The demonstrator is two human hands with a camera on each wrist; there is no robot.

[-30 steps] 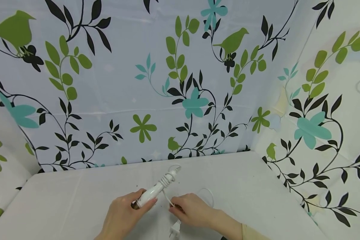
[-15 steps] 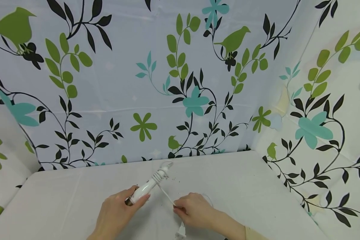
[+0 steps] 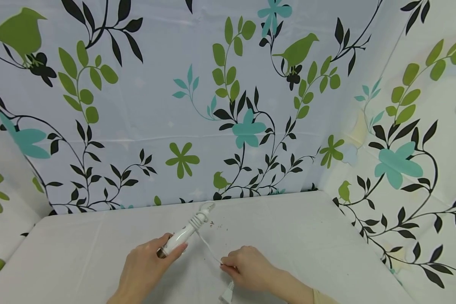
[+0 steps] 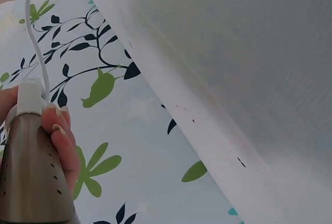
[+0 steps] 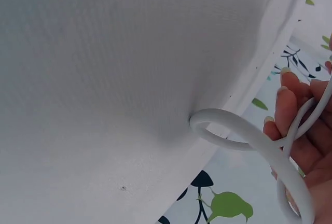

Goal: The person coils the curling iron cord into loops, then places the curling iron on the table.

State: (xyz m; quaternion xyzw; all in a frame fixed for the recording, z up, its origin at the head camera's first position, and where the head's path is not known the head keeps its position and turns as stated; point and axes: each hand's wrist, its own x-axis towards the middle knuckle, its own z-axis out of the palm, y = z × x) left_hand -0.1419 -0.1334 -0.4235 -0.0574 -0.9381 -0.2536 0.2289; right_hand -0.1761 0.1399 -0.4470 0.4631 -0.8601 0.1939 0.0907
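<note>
My left hand (image 3: 146,259) grips a curling iron (image 3: 180,240) by its white handle, which slants up and away to the right. Its metal barrel (image 4: 36,167), dotted with small dark slots, fills the lower left corner of the left wrist view and is mostly hidden from the head. White cord is wound in coils (image 3: 199,218) round the handle's far end. From there a length of cord (image 3: 204,240) runs down to my right hand (image 3: 248,268), which pinches it between thumb and fingers. Below that hand hangs the plug (image 3: 226,294). A loose cord loop (image 5: 228,117) shows in the right wrist view.
A white-covered table (image 3: 307,236) lies beneath both hands, with a few tiny dark specks (image 3: 216,226) on it. Cloth walls (image 3: 136,105) printed with leaves, birds and flowers enclose its back and sides.
The curling iron and my left hand have shifted left. My right hand has drawn slightly right, and the cord between the hands is longer. The plug has moved slightly right and down.
</note>
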